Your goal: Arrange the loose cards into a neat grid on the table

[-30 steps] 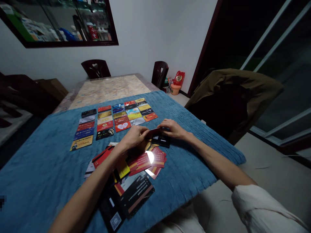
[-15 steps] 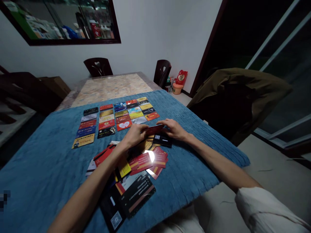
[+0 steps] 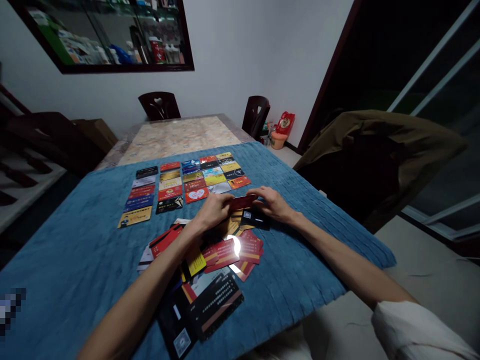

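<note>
Between my two hands a dark red card [image 3: 242, 202] is held up at a tilt, just above the blue cloth [image 3: 300, 265]. My left hand [image 3: 214, 212] pinches its left end, and my right hand [image 3: 275, 204] grips the right end with thumb and fingers. Under and in front of my hands lies a loose pile of cards, among them a black card with a square code [image 3: 255, 219], red cards [image 3: 225, 252], a yellow card [image 3: 195, 261] and a large black card [image 3: 216, 306]. Beyond my hands, cards lie in columns, including one with a white heart [image 3: 196, 195]. My left forearm hides part of the pile.
The blue cloth covers the near part of a stone-patterned table [image 3: 180, 132]. Dark chairs [image 3: 160, 106] stand at the far end. A jacket [image 3: 382, 130] hangs over a chair on the right. An orange bucket [image 3: 278, 140] sits on the floor by the wall.
The whole view has shifted slightly, so everything appears a little further right. Both hands keep hold of the red card, whose face now shows a bit more.
</note>
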Demonstrator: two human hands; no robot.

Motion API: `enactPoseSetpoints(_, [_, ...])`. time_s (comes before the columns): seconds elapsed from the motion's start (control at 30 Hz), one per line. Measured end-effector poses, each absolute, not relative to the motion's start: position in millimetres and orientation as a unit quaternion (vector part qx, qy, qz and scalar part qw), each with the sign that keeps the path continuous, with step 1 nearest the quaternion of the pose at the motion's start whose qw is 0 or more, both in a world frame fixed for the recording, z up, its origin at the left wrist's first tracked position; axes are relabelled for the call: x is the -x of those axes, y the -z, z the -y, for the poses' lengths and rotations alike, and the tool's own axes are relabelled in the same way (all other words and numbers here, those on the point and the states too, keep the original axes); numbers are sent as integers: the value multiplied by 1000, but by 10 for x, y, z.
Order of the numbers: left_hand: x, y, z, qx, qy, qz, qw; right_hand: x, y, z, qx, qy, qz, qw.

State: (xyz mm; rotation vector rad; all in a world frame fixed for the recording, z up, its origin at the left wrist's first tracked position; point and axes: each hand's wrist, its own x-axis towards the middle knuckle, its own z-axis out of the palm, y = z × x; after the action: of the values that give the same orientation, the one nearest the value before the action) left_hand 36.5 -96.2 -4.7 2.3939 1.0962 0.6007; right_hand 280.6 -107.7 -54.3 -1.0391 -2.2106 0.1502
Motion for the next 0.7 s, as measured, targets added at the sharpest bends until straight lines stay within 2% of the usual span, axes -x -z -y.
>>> enactPoseSetpoints(0.17, [-365,58,967,-856,-233,-415,203,-2747,482,1130,375,-6,862,341])
enactPoseSetpoints(0.43, [-369,44,971,-843,-263,-436,171,-2589,484,1203,387,199,838,330])
enactPoseSetpoints(0.7, [-339,45,967,-836,-280,-437,178,-2523,474,1252,380,267,826,319])
